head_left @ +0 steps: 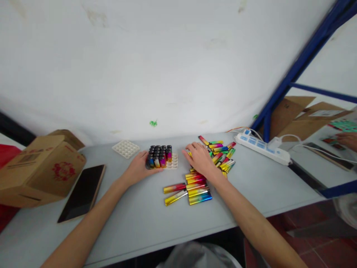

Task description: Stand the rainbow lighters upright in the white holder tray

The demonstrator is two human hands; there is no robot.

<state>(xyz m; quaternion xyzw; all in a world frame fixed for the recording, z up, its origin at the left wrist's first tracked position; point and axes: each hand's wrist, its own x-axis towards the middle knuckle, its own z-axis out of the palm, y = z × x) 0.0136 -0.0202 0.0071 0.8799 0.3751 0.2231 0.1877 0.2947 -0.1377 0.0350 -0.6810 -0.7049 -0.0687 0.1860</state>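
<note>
Cigarette lighters (pixel 163 161) with black tops and shiny coloured bodies stand upright in rows in a white holed tray (pixel 174 160). Empty holes show along the tray's right side. My left hand (pixel 138 166) is closed round the left side of this block, thumb in front and fingers behind. Just right of the tray, my right hand (pixel 201 159) bends its fingers down, with a bit of yellow lighter (pixel 190 153) showing between thumb and fingers. Loose lighters (pixel 220 149) lie heaped beyond and right of that hand. More lighters (pixel 198 192) lie flat nearer me.
A second white holed tray (pixel 126 149) lies behind my left hand. On the left are a dark-screened tablet (pixel 83 191) and a cardboard box (pixel 39 169). A white power strip (pixel 262 148) with cables lies right, near a blue metal frame (pixel 267 111). Another person's hand (pixel 348 139) shows far right.
</note>
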